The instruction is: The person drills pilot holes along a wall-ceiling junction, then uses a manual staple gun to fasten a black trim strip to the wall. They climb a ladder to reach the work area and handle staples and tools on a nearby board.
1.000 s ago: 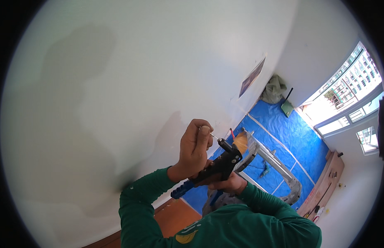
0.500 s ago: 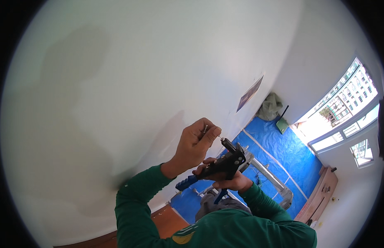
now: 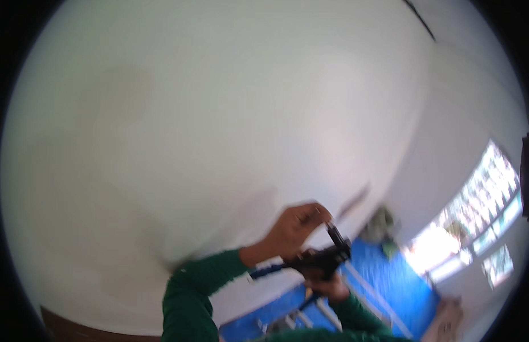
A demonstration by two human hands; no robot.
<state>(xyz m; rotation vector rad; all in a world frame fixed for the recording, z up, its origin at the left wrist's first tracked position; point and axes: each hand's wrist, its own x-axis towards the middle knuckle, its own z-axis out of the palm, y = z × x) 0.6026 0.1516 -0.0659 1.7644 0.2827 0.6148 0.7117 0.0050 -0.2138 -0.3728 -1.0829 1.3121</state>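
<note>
The fingers of our left hand (image 3: 293,232) bunch narrow by the nose (image 3: 334,234) of the tool (image 3: 322,261); with the blur, we cannot tell what they pinch. Our right hand (image 3: 333,288) grips the tool, at 5 o'clock in view. A loosened pinch could drop anything small toward the blue sheet (image 3: 384,279), at 4 o'clock from the tool.

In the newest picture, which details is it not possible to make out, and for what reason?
All in the head view:
What, if anything, the left hand pinches near the tip of the black hand tool: the hand and blur hide it.
The right hand's full grip: the tool partly covers it.
What the dark panel on the wall shows: blur and steep angle.
The brown board's near end: cut off by the lower edge.
</note>
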